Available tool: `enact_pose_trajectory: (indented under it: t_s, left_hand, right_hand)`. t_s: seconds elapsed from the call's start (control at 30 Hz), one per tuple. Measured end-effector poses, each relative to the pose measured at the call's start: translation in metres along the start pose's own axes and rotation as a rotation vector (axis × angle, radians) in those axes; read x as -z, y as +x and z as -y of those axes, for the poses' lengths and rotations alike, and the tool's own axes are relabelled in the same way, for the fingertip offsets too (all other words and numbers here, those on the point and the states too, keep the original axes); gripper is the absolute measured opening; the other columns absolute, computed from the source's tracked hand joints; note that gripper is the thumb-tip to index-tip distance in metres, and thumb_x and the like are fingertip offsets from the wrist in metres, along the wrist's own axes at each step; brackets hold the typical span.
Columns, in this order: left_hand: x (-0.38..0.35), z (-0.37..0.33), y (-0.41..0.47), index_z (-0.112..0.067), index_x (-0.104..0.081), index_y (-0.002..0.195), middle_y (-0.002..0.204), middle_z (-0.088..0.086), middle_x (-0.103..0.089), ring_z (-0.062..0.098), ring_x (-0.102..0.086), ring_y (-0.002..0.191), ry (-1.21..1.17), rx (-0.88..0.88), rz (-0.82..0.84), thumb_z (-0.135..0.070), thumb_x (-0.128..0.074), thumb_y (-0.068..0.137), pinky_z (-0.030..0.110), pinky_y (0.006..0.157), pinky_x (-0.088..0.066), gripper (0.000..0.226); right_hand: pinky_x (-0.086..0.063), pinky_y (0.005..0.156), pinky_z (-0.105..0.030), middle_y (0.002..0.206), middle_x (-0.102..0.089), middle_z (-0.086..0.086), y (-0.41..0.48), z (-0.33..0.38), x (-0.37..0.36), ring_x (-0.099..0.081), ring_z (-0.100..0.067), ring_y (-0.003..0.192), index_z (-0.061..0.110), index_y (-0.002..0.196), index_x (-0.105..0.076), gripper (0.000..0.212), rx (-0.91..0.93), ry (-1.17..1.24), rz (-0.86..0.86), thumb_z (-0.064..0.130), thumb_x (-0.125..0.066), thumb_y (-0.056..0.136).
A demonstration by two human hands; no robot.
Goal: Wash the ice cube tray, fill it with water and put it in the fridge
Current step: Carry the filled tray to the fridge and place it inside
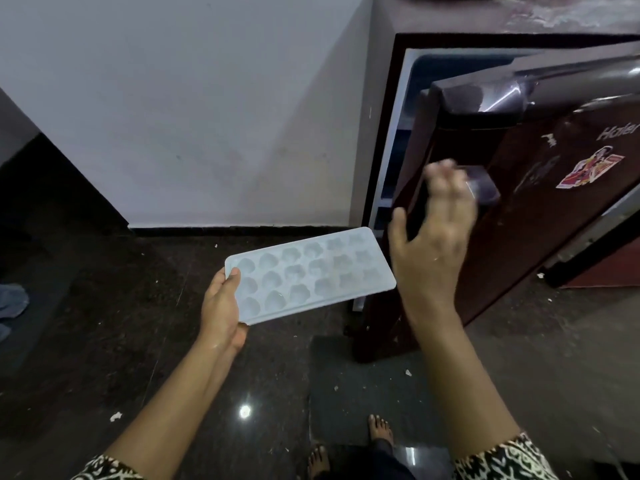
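- One pale ice cube tray (311,275), three rows of shaped wells, is held level above the dark floor (173,358), just left of the fridge door (519,209).
- The left hand (221,306) grips the tray's near short end, thumb on top of the rim and fingers clamped beneath it.
- Whether the wells hold water cannot be told.
- The right hand (433,244) is raised at the door's edge, blurred, its fingers spread apart and holding nothing.
- The maroon door stands partly ajar, showing a strip of the fridge (394,140) interior.
- The door front bears the word "Haier" (618,131) and a red-and-white sticker (588,169) whose print is too small to read.
- Both patterned sleeves and bare feet show at the bottom.
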State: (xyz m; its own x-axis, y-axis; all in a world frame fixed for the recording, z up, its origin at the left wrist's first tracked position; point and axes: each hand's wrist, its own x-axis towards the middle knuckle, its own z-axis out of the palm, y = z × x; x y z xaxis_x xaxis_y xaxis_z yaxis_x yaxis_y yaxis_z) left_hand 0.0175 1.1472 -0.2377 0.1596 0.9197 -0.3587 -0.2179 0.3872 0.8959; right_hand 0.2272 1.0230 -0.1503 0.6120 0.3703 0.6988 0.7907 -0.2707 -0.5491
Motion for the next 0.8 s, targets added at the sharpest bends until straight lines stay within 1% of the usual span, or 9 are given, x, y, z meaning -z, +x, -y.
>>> enact_pose_trajectory:
  t_s: [0.07,0.13,0.2,0.27,0.33,0.43,0.63,0.77,0.8]
  left_hand:
    - [0.002,0.000,-0.004,-0.020,-0.066,0.101,0.084,-0.001,-0.077,0.018,-0.074,0.074,-0.009,0.000,0.003,-0.020,-0.049,0.102,0.031,0.053,-0.057,0.017]
    - [0.004,-0.001,-0.006,-0.020,-0.066,0.102,0.084,-0.001,-0.076,0.018,-0.074,0.073,-0.015,-0.001,-0.002,-0.019,-0.049,0.102,0.031,0.052,-0.057,0.017]
    - [0.007,-0.002,-0.008,-0.020,-0.066,0.102,0.084,-0.002,-0.076,0.018,-0.074,0.073,-0.024,-0.004,-0.006,-0.019,-0.049,0.102,0.031,0.052,-0.057,0.017]
    - [0.010,-0.004,-0.010,-0.020,-0.066,0.101,0.084,-0.002,-0.076,0.017,-0.074,0.072,-0.027,-0.008,-0.010,-0.019,-0.049,0.102,0.030,0.051,-0.057,0.017]
    - [0.012,-0.005,-0.011,-0.020,-0.065,0.102,0.084,-0.002,-0.076,0.017,-0.074,0.072,-0.028,-0.011,-0.008,-0.019,-0.049,0.102,0.030,0.051,-0.057,0.016]
    - [0.015,-0.007,-0.012,-0.021,-0.065,0.102,0.082,-0.003,-0.077,0.017,-0.074,0.071,-0.026,-0.009,-0.006,-0.020,-0.050,0.102,0.030,0.051,-0.057,0.016]
    - [0.020,-0.009,-0.011,-0.021,-0.066,0.104,0.087,0.000,-0.076,0.019,-0.074,0.074,-0.022,-0.003,0.008,-0.020,-0.049,0.102,0.031,0.053,-0.057,0.017]
    - [0.020,-0.010,-0.010,-0.021,-0.066,0.104,0.089,0.001,-0.076,0.019,-0.074,0.076,-0.013,-0.006,0.025,-0.020,-0.050,0.102,0.031,0.054,-0.057,0.017]
    - [0.020,-0.010,-0.010,-0.021,-0.066,0.104,0.089,0.001,-0.076,0.020,-0.074,0.076,-0.012,-0.005,0.029,-0.020,-0.050,0.102,0.031,0.054,-0.057,0.017]
  right_hand:
    - [-0.037,0.106,-0.032,0.137,-0.049,-0.008,-0.010,0.007,-0.010,-0.041,-0.020,0.129,0.008,0.129,-0.054,0.038,-0.018,0.069,0.210,0.013,-0.056,0.091]
    - [-0.034,0.099,-0.023,0.136,-0.049,-0.004,-0.014,0.003,-0.022,-0.044,-0.018,0.127,0.012,0.130,-0.052,0.037,-0.134,0.113,0.432,0.017,-0.053,0.094]
    - [-0.029,0.099,-0.021,0.144,-0.041,-0.004,-0.012,-0.006,-0.034,-0.039,-0.019,0.132,0.013,0.138,-0.044,0.043,-0.265,0.143,0.572,0.024,-0.050,0.097]
    - [-0.023,0.108,-0.026,0.157,-0.020,-0.004,-0.008,-0.013,-0.042,-0.023,-0.020,0.142,0.015,0.148,-0.026,0.056,-0.398,0.172,0.642,0.030,-0.047,0.099]
    - [-0.015,0.114,-0.031,0.161,0.003,0.000,-0.008,-0.016,-0.046,-0.005,-0.017,0.147,0.020,0.153,-0.005,0.069,-0.498,0.209,0.636,0.034,-0.046,0.099]
    - [-0.014,0.118,-0.038,0.160,0.009,0.004,-0.015,-0.013,-0.048,-0.003,-0.017,0.147,0.026,0.150,0.013,0.080,-0.589,0.258,0.573,0.037,-0.046,0.098]
    - [-0.016,0.118,-0.044,0.160,0.010,0.001,-0.024,-0.005,-0.038,-0.005,-0.021,0.147,0.021,0.148,0.020,0.088,-0.727,0.273,0.500,0.037,-0.049,0.095]
    - [-0.003,0.117,-0.038,0.159,0.018,-0.003,-0.024,0.005,-0.024,0.009,-0.019,0.146,0.014,0.147,0.022,0.093,-0.805,0.259,0.400,0.033,-0.051,0.093]
    - [-0.002,0.116,-0.040,0.159,0.018,-0.005,-0.025,0.008,-0.019,0.013,-0.019,0.146,0.014,0.147,0.022,0.094,-0.819,0.250,0.371,0.033,-0.052,0.092]
